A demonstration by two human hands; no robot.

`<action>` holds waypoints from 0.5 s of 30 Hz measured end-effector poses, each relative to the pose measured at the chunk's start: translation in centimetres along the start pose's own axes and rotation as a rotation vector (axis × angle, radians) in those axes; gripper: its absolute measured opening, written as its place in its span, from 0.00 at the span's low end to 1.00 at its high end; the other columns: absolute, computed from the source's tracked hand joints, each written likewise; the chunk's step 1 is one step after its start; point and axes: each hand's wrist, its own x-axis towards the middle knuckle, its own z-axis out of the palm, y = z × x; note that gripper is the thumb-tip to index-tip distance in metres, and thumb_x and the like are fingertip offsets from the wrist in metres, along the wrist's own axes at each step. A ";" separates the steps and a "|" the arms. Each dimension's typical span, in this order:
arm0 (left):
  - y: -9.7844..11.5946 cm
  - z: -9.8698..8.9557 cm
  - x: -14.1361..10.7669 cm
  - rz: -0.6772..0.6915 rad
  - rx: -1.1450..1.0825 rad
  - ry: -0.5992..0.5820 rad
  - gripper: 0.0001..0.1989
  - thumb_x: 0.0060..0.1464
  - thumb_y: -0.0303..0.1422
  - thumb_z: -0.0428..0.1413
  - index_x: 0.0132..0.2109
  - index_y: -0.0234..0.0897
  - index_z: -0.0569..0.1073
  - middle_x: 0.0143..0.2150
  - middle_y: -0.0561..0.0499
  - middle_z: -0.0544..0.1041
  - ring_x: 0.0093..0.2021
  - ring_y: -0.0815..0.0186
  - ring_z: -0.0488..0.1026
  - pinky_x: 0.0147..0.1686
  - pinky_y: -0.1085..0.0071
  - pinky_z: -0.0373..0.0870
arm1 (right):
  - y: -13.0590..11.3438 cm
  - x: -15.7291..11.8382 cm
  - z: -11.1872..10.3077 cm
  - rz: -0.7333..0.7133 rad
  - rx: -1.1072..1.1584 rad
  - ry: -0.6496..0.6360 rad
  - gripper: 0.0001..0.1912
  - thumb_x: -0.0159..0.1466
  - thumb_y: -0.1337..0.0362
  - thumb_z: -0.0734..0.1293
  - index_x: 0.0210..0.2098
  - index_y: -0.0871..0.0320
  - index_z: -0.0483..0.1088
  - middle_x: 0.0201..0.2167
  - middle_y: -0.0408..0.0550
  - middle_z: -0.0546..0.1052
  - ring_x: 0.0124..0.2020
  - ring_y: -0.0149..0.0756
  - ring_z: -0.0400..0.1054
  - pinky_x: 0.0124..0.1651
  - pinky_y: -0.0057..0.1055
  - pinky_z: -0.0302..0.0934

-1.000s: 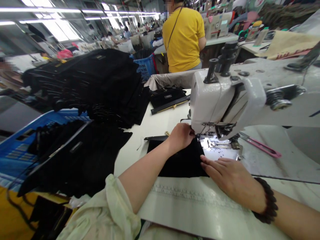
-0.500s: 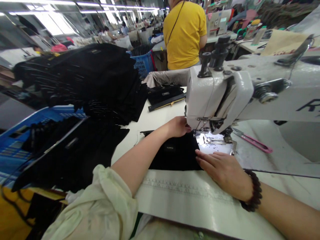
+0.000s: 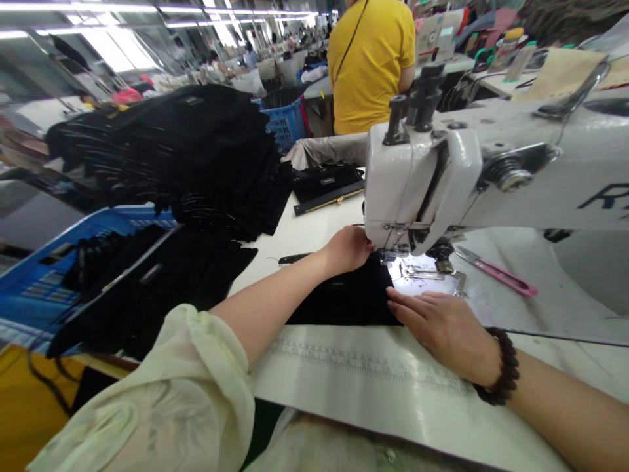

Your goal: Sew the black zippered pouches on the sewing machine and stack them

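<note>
A black fabric piece [image 3: 339, 303] with a small label lies flat on the white sewing table [image 3: 344, 380], its right edge by the lit needle area of the sewing machine [image 3: 417, 177]. My left hand [image 3: 348, 250] is at the piece's upper right corner, close beside the presser foot; its fingers are curled and the tips partly hidden, so what they pinch is unclear. Across the lower right edge of the fabric rests my right hand [image 3: 437, 324], fingers stretched forward and fingertips touching the cloth.
Pink-handled scissors [image 3: 506, 276] lie right of the needle area. Behind the fabric is a black piece with a gold zipper [image 3: 339, 196]. A tall black fabric stack [image 3: 181, 151] and a blue basket [image 3: 29, 288] stand left. A person in yellow [image 3: 373, 65] is beyond.
The view has shifted slightly. The black fabric has moved a little toward the machine and its label looks flatter. Both hands keep nearly the same places on it.
</note>
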 end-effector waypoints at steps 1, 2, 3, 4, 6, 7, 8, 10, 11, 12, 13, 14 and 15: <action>0.0 0.2 -0.1 0.022 0.038 0.016 0.10 0.52 0.26 0.47 0.37 0.30 0.72 0.41 0.43 0.74 0.47 0.59 0.68 0.47 0.66 0.64 | 0.0 0.0 0.0 -0.001 0.002 0.001 0.16 0.62 0.74 0.51 0.33 0.66 0.70 0.38 0.55 0.75 0.30 0.35 0.70 0.29 0.31 0.63; 0.0 0.3 -0.2 0.039 0.069 0.027 0.10 0.52 0.26 0.46 0.37 0.30 0.72 0.42 0.42 0.73 0.48 0.58 0.67 0.47 0.65 0.63 | -0.1 0.1 0.0 -0.003 0.004 0.000 0.16 0.62 0.74 0.51 0.34 0.66 0.70 0.37 0.55 0.75 0.30 0.35 0.70 0.29 0.31 0.64; -0.1 0.4 -0.2 0.052 0.084 0.033 0.10 0.53 0.26 0.46 0.38 0.30 0.72 0.42 0.42 0.73 0.49 0.57 0.67 0.48 0.65 0.63 | -0.2 0.1 0.0 -0.009 0.003 -0.003 0.17 0.62 0.74 0.51 0.34 0.66 0.70 0.37 0.55 0.75 0.30 0.35 0.70 0.30 0.31 0.64; -0.2 0.4 -0.2 0.063 0.080 0.033 0.10 0.53 0.26 0.47 0.38 0.30 0.72 0.43 0.42 0.73 0.49 0.58 0.67 0.48 0.65 0.63 | -0.2 0.1 0.0 -0.012 -0.002 -0.003 0.17 0.62 0.75 0.51 0.34 0.67 0.71 0.37 0.56 0.75 0.30 0.35 0.70 0.30 0.31 0.64; -0.4 0.4 -0.1 0.090 0.045 0.024 0.09 0.53 0.26 0.47 0.37 0.31 0.72 0.43 0.43 0.73 0.48 0.59 0.68 0.47 0.67 0.64 | -0.4 0.2 0.0 -0.013 -0.018 -0.005 0.17 0.61 0.76 0.51 0.34 0.67 0.71 0.37 0.56 0.75 0.30 0.35 0.70 0.30 0.30 0.64; -0.5 0.3 -0.1 0.107 0.029 0.021 0.09 0.52 0.26 0.48 0.36 0.31 0.72 0.42 0.43 0.73 0.48 0.59 0.68 0.47 0.67 0.64 | -0.4 0.2 0.0 -0.009 -0.027 -0.006 0.17 0.61 0.76 0.51 0.34 0.66 0.71 0.37 0.55 0.75 0.30 0.34 0.70 0.29 0.30 0.64; -0.6 0.3 0.0 0.120 0.019 0.022 0.08 0.52 0.26 0.48 0.35 0.31 0.72 0.42 0.43 0.73 0.47 0.59 0.68 0.46 0.67 0.65 | -0.5 0.2 0.0 -0.005 -0.035 -0.006 0.18 0.61 0.76 0.51 0.34 0.66 0.71 0.37 0.55 0.75 0.29 0.34 0.70 0.29 0.30 0.64; -0.7 0.4 0.0 0.125 0.020 0.040 0.08 0.52 0.26 0.48 0.35 0.31 0.72 0.42 0.43 0.74 0.47 0.59 0.68 0.46 0.67 0.65 | -0.5 0.3 0.0 0.001 -0.043 -0.003 0.18 0.61 0.76 0.50 0.34 0.65 0.71 0.36 0.54 0.75 0.28 0.33 0.70 0.29 0.29 0.64; -0.7 0.5 0.0 0.120 0.024 0.053 0.08 0.52 0.26 0.48 0.35 0.31 0.72 0.42 0.43 0.74 0.47 0.58 0.68 0.46 0.66 0.65 | -0.6 0.3 0.0 0.002 -0.046 -0.001 0.19 0.61 0.76 0.50 0.34 0.65 0.71 0.36 0.54 0.75 0.28 0.33 0.70 0.29 0.29 0.64; -0.7 0.6 0.0 0.112 0.026 0.063 0.08 0.52 0.26 0.48 0.36 0.31 0.72 0.42 0.42 0.74 0.47 0.58 0.69 0.46 0.66 0.65 | -0.6 0.4 0.0 0.004 -0.048 0.004 0.19 0.62 0.76 0.50 0.34 0.65 0.71 0.36 0.54 0.75 0.28 0.33 0.70 0.29 0.29 0.64; -0.7 0.6 0.0 0.106 0.027 0.066 0.09 0.52 0.26 0.48 0.36 0.31 0.72 0.42 0.43 0.74 0.47 0.58 0.69 0.46 0.66 0.65 | -0.6 0.4 0.0 0.005 -0.050 0.007 0.19 0.62 0.76 0.50 0.34 0.65 0.71 0.36 0.54 0.75 0.28 0.32 0.70 0.29 0.29 0.64; -0.7 0.6 0.0 0.106 0.026 0.062 0.09 0.52 0.26 0.48 0.37 0.31 0.72 0.42 0.43 0.74 0.47 0.58 0.69 0.46 0.66 0.65 | -0.7 0.4 0.0 0.005 -0.050 0.010 0.19 0.62 0.75 0.50 0.33 0.66 0.71 0.36 0.54 0.75 0.28 0.32 0.70 0.29 0.29 0.64; -0.7 0.6 0.0 0.112 0.026 0.051 0.09 0.52 0.26 0.48 0.37 0.32 0.72 0.42 0.43 0.74 0.47 0.58 0.69 0.46 0.65 0.65 | -0.7 0.5 0.1 0.006 -0.051 0.011 0.19 0.62 0.75 0.50 0.33 0.66 0.71 0.36 0.55 0.75 0.28 0.33 0.70 0.29 0.29 0.64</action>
